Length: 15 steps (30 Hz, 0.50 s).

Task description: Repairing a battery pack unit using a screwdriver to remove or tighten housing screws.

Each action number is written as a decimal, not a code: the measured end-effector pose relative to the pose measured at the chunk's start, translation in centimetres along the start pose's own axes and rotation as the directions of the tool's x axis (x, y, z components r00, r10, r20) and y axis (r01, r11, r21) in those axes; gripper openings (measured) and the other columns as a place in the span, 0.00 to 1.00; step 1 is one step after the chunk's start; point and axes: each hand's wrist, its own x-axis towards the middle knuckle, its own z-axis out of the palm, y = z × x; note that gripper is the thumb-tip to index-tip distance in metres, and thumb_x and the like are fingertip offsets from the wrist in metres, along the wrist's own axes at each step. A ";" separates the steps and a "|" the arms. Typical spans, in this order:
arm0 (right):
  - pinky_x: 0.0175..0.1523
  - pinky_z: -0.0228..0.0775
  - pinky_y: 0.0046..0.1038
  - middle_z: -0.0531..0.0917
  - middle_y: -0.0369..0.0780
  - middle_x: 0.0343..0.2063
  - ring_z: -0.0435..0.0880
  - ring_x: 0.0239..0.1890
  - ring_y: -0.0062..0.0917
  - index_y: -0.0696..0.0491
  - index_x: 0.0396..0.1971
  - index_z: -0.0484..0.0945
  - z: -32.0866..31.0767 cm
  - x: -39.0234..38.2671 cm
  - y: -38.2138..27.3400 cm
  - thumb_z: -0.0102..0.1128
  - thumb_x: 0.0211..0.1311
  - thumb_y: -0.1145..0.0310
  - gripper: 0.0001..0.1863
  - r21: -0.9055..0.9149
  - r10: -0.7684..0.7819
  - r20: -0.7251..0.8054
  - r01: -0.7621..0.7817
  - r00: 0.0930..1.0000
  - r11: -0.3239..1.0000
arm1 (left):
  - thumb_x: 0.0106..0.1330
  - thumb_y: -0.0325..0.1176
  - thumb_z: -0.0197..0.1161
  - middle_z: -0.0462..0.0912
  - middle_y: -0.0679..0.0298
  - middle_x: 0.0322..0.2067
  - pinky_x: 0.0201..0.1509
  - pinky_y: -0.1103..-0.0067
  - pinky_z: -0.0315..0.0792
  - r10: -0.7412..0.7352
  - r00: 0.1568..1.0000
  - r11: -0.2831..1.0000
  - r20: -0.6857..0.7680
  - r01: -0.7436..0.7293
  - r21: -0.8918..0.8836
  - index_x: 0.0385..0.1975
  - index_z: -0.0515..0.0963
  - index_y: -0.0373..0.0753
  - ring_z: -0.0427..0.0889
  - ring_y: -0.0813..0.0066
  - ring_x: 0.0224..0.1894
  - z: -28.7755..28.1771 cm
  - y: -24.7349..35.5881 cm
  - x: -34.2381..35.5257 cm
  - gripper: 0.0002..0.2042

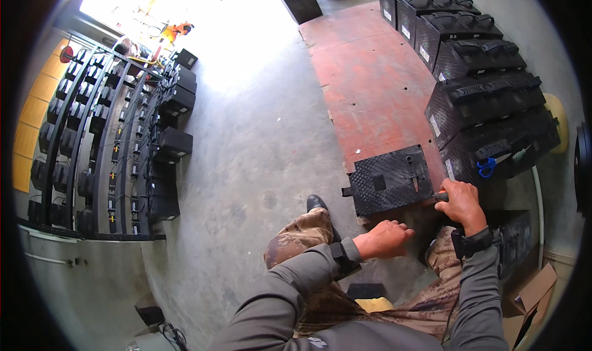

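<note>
My right hand [462, 204] is closed around a dark-and-orange tool handle [441, 197], possibly a screwdriver's, at the near right corner of a black textured case [376, 194]. What lies at the handle's other end is too small to tell. My left hand [383, 239] is just in front of the case's near edge, fingers curled together; whatever they pinch, if anything, is hidden. On the case, toward its right side, lies a slim pointed tool [414, 173]. The case lies flat at the near end of a reddish board [370, 92].
Black cases with handles [475, 55] line the right wall. Blue-handled scissors [486, 167] rest on the nearest one. A rack of black units [92, 135] stands at left. Opened cardboard [535, 292] sits at lower right. My shoe [316, 203] is left of the textured case.
</note>
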 end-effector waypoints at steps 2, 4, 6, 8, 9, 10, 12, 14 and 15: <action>0.50 0.77 0.44 0.89 0.44 0.37 0.88 0.43 0.44 0.50 0.38 0.82 0.3 0.1 0.0 0.78 0.51 0.57 0.19 -0.001 -0.014 -0.014 0.014 1.000 1.000 | 0.56 0.43 0.75 0.83 0.52 0.43 0.52 0.60 0.77 0.006 1.000 1.000 0.007 -0.006 0.004 0.55 0.77 0.34 0.83 0.49 0.48 0.0 0.0 0.0 0.29; 0.50 0.77 0.44 0.89 0.43 0.37 0.88 0.43 0.44 0.50 0.37 0.82 0.5 0.2 0.4 0.78 0.50 0.57 0.19 -0.006 -0.018 -0.028 0.018 0.999 1.000 | 0.56 0.44 0.75 0.83 0.53 0.43 0.52 0.60 0.77 0.005 1.000 1.000 0.013 -0.005 0.014 0.55 0.77 0.34 0.83 0.49 0.48 0.0 0.0 0.0 0.29; 0.50 0.78 0.43 0.90 0.44 0.37 0.88 0.43 0.44 0.50 0.39 0.83 1.1 0.4 0.8 0.78 0.51 0.57 0.19 -0.040 -0.004 0.003 0.004 1.000 0.999 | 0.56 0.43 0.75 0.83 0.53 0.43 0.52 0.60 0.77 0.006 1.000 1.000 0.010 -0.007 0.013 0.55 0.77 0.34 0.83 0.49 0.48 0.0 0.0 0.1 0.29; 0.50 0.78 0.43 0.90 0.44 0.36 0.89 0.43 0.44 0.50 0.39 0.84 1.1 0.5 0.8 0.78 0.51 0.57 0.19 -0.038 0.012 0.003 -0.011 1.000 0.999 | 0.56 0.43 0.75 0.83 0.53 0.43 0.52 0.60 0.77 0.006 1.000 1.000 0.007 -0.006 0.011 0.55 0.77 0.35 0.83 0.49 0.48 0.1 0.1 0.1 0.29; 0.50 0.78 0.43 0.90 0.45 0.36 0.89 0.43 0.44 0.50 0.39 0.84 1.1 0.5 0.8 0.77 0.51 0.57 0.18 -0.036 0.027 0.002 -0.027 1.000 0.999 | 0.56 0.43 0.75 0.83 0.52 0.43 0.52 0.60 0.77 0.000 1.000 1.000 0.013 -0.001 0.015 0.55 0.77 0.35 0.84 0.49 0.48 0.1 0.1 0.1 0.29; 0.50 0.78 0.43 0.90 0.45 0.36 0.89 0.43 0.44 0.50 0.39 0.84 1.1 0.5 0.7 0.77 0.51 0.57 0.18 -0.036 0.026 0.004 -0.026 1.000 0.999 | 0.56 0.43 0.76 0.83 0.52 0.43 0.52 0.60 0.77 -0.005 1.000 1.000 0.019 0.004 0.020 0.55 0.77 0.34 0.84 0.49 0.48 0.2 0.1 0.1 0.29; 0.48 0.79 0.44 0.89 0.47 0.34 0.89 0.41 0.45 0.51 0.38 0.85 1.2 0.7 0.6 0.77 0.52 0.56 0.18 -0.030 0.008 -0.026 -0.009 1.000 0.999 | 0.56 0.43 0.76 0.83 0.52 0.43 0.53 0.60 0.77 -0.015 1.000 1.000 0.021 0.015 0.020 0.55 0.78 0.34 0.84 0.49 0.49 -0.1 0.3 -0.2 0.29; 0.48 0.79 0.44 0.89 0.48 0.33 0.89 0.40 0.46 0.52 0.37 0.85 1.3 0.5 0.6 0.77 0.52 0.55 0.19 -0.027 0.009 -0.040 -0.010 0.999 1.000 | 0.56 0.43 0.76 0.83 0.52 0.44 0.53 0.61 0.77 -0.019 1.000 1.000 0.025 0.018 0.016 0.55 0.78 0.34 0.84 0.49 0.49 -0.2 0.4 -0.2 0.29; 0.47 0.79 0.45 0.89 0.48 0.33 0.89 0.40 0.46 0.52 0.36 0.85 1.3 0.4 0.7 0.77 0.52 0.55 0.19 -0.026 0.011 -0.056 -0.013 0.998 1.000 | 0.56 0.43 0.76 0.84 0.52 0.45 0.53 0.61 0.77 -0.026 0.999 1.000 0.035 0.025 0.017 0.55 0.78 0.35 0.84 0.49 0.49 -0.2 0.4 -0.1 0.29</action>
